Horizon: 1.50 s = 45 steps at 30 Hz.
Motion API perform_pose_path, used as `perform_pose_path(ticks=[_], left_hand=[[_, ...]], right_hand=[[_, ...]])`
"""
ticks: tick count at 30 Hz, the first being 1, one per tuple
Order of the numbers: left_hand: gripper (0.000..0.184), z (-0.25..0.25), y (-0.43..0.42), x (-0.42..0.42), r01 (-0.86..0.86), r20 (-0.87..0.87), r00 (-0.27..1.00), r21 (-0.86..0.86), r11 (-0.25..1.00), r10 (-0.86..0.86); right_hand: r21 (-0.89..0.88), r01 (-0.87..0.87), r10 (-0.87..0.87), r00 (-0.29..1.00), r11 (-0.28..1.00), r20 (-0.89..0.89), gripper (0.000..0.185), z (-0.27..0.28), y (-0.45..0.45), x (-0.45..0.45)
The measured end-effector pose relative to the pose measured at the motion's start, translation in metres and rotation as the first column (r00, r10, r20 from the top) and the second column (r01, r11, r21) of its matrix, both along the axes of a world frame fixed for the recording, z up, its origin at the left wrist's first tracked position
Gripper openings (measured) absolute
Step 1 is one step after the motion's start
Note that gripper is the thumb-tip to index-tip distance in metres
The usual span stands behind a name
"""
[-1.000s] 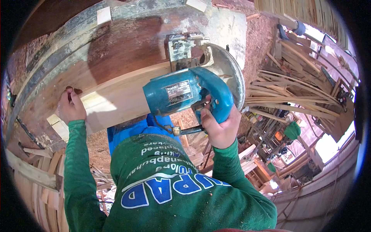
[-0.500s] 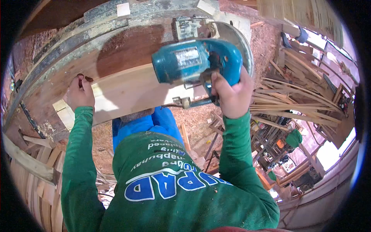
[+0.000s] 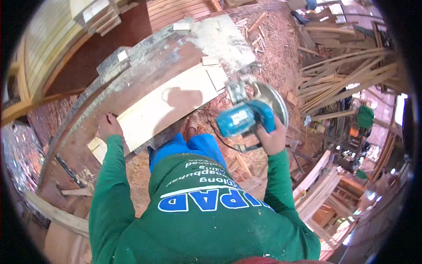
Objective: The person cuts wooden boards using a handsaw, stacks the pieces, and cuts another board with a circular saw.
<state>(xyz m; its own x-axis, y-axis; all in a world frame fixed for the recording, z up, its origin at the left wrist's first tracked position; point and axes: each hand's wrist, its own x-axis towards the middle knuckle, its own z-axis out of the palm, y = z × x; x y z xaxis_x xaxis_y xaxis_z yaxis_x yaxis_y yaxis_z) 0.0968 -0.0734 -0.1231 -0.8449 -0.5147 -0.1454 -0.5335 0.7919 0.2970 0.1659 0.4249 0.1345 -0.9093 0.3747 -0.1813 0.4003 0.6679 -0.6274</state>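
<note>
My right hand is wrapped round the rear handle of a teal circular saw. The saw is held up off the board's right end, over the floor, its round guard facing away to the right. A pale wooden board lies slantwise on the workbench, with the saw's shadow on it. Across its right end runs a dark line, and beyond that is a short end piece. My left hand is at the board's left end, fingers curled against its far edge; the fingertips are partly hidden.
The dusty workbench has a curved far edge and small wood blocks on it. A power cord hangs below the saw. Long wood strips are piled at the right, and sawdust and offcuts cover the floor.
The saw in my right hand has moved off the board to the right, uncovering the board's right end. My left hand stays at the left end. The view has shifted.
</note>
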Motion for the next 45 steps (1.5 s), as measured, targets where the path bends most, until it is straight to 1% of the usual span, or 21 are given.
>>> perform_pose_path(ticks=[2,3,6,7,10,13,14,16,19,22,23,24,27,28,30,31,32,33,37,41,45], left_hand=[[0.041,-0.002,0.015,-0.004,0.104,-0.084,0.992,0.089,0.991,-0.096],[0.05,0.005,0.036,-0.012,0.3,-0.036,0.954,0.015,0.954,-0.299],[0.084,0.019,0.132,-0.036,0.714,0.005,0.698,-0.068,0.696,-0.716],[0.097,0.037,0.169,-0.048,0.78,0.018,0.626,-0.026,0.625,-0.78],[0.122,0.078,0.267,-0.085,0.88,0.084,0.47,0.033,0.474,-0.878],[0.133,0.09,0.343,-0.112,0.867,0.277,0.451,0.09,0.49,-0.849],[0.133,0.078,0.358,-0.12,0.874,0.249,0.457,0.052,0.483,-0.854],[0.119,0.116,0.391,-0.115,0.928,0.28,0.318,0.105,0.358,-0.906],[0.101,0.047,0.415,-0.102,0.995,0.148,0.098,-0.047,0.092,-0.984],[0.08,0.067,0.441,-0.042,0.995,0.201,-0.028,-0.086,-0.046,-0.979],[0.077,0.049,0.445,-0.029,0.998,0.023,-0.053,0.041,-0.052,-0.998],[0.074,0.03,0.448,-0.018,0.983,-0.163,-0.056,0.163,-0.083,-0.985],[0.052,0.071,0.463,0.019,0.997,-0.358,0.007,0.076,-0.022,-0.934],[0.044,0.091,0.47,0.021,0.948,-0.411,0.172,0.316,0.036,-0.895],[0.03,0.141,0.477,0.012,0.669,-0.361,0.494,0.738,0.081,-0.791],[0.022,0.168,0.476,0.005,0.694,-0.496,0.552,0.719,0.04,-0.67],[0.023,0.214,0.467,-0.004,0.816,-0.618,0.454,0.577,0.021,-0.642],[0.026,0.278,0.464,0.003,0.738,-0.645,0.56,0.673,-0.041,-0.52],[0.017,0.404,0.444,0.016,0.846,-0.95,0.288,0.312,-0.433,-0.123],[0.036,0.462,0.421,0.068,0.787,-0.913,0.294,0.398,-0.471,-0.282],[0.04,0.489,0.432,0.09,0.782,-0.88,0.326,0.457,-0.424,-0.347]], right_hand=[[0.0,0.158,-0.158,0.986,0.987,0.059,0.032,-0.014,0.026,0.049],[0.012,0.24,-0.24,0.965,0.971,0.105,0.032,-0.02,0.037,0.073],[0.184,0.366,-0.402,0.885,0.912,0.235,0.037,-0.064,0.075,0.164],[0.258,0.379,-0.444,0.853,0.889,0.275,0.038,-0.078,0.083,0.194],[0.23,0.543,-0.589,0.732,0.808,0.341,0.045,-0.091,0.082,0.272],[0.223,0.627,-0.655,0.635,0.747,0.41,0.049,-0.111,0.075,0.356],[0.228,0.65,-0.674,0.6,0.725,0.431,0.05,-0.123,0.071,0.387],[0.238,0.69,-0.702,0.533,0.684,0.472,0.053,-0.138,0.057,0.433],[0.149,0.787,-0.722,0.449,0.598,0.527,0.06,-0.143,0.034,0.475],[0.163,0.811,-0.758,0.425,0.561,0.494,0.054,-0.161,0.016,0.5],[0.163,0.824,-0.779,0.422,0.543,0.465,0.048,-0.166,0.012,0.506],[0.165,0.837,-0.802,0.415,0.522,0.431,0.043,-0.171,0.009,0.509],[0.166,0.82,-0.772,0.42,0.548,0.476,0.049,-0.181,0.008,0.517],[0.197,0.812,-0.758,0.386,0.55,0.526,0.053,-0.183,0.008,0.519],[0.249,0.794,-0.721,0.309,0.554,0.62,0.061,-0.192,0.012,0.52],[0.243,0.794,-0.719,0.317,0.558,0.618,0.061,-0.194,0.013,0.518],[0.236,0.788,-0.713,0.33,0.569,0.618,0.061,-0.194,0.016,0.517],[0.229,0.776,-0.702,0.348,0.588,0.621,0.061,-0.193,0.019,0.516],[0.148,0.752,-0.635,0.413,0.642,0.653,0.06,-0.194,0.042,0.51],[0.108,0.722,-0.603,0.474,0.683,0.642,0.058,-0.195,0.067,0.494],[0.133,0.675,-0.599,0.524,0.725,0.606,0.057,-0.219,0.089,0.488]])
